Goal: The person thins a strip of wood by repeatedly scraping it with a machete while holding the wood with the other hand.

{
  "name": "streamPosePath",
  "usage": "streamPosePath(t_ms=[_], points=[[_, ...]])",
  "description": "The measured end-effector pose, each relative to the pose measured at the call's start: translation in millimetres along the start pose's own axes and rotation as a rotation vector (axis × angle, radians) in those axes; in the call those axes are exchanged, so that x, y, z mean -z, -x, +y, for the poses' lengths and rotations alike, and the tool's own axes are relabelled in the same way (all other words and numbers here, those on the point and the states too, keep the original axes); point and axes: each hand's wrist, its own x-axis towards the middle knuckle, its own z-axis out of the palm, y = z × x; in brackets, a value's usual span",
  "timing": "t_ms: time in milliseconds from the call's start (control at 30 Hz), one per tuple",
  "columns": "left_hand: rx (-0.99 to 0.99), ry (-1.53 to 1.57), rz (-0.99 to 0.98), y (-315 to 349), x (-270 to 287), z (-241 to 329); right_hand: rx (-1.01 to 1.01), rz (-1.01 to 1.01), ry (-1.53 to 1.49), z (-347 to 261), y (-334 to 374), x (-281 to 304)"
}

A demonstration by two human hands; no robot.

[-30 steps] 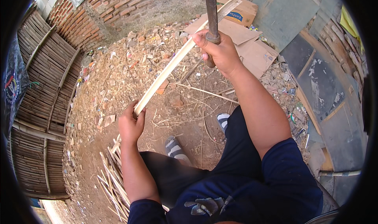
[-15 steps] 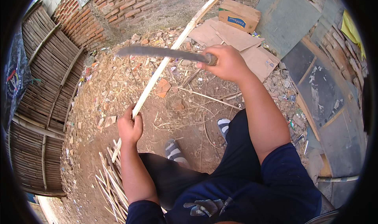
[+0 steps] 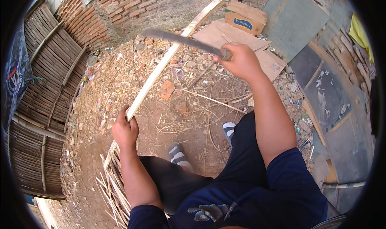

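My left hand [image 3: 125, 129] is closed around a long pale strip of split bamboo [image 3: 154, 76], which slants up and away to the right, its short lower end sticking out below the fist. In my right hand [image 3: 242, 61] is the handle of a machete [image 3: 183, 40]. The long, dark, slightly curved blade points left and crosses the upper part of the strip. Whether the blade touches the strip I cannot tell. Beside my left forearm, a pile of thin split strips [image 3: 114, 186] lies on the ground, partly hidden by the arm.
A cardboard box [image 3: 246, 17] and flattened cardboard [image 3: 219, 32] lie near the brick wall [image 3: 157, 7]. A bamboo slat panel [image 3: 50, 64] stands on the left, dark boards [image 3: 325, 84] on the right. Brick shards [image 3: 166, 89] and straw litter the dirt around my feet.
The machete has moved up and to the right, its tip now tilted higher. My left hand has shifted slightly left and down, drawing the bamboo strip with it.
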Motion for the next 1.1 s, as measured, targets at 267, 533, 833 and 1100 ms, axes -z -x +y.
streamPosePath(t_ms=[267, 533, 833, 1100], points=[[0.054, -0.081, 0.036, 1, 5, 2, 0.032, 0.021, 0.039, -7, 0, -4], [0.076, -0.122, 0.046, -3, 3, -9, -0.177, 0.047, 0.030, 16, -3, 6], [-0.016, -0.127, 0.051, 0, 1, 0, 0.129, -0.048, 0.045, -25, 9, -20], [-0.029, -0.127, 0.088, 0, 1, -8, -0.221, 0.057, 0.008, 19, -8, 0]])
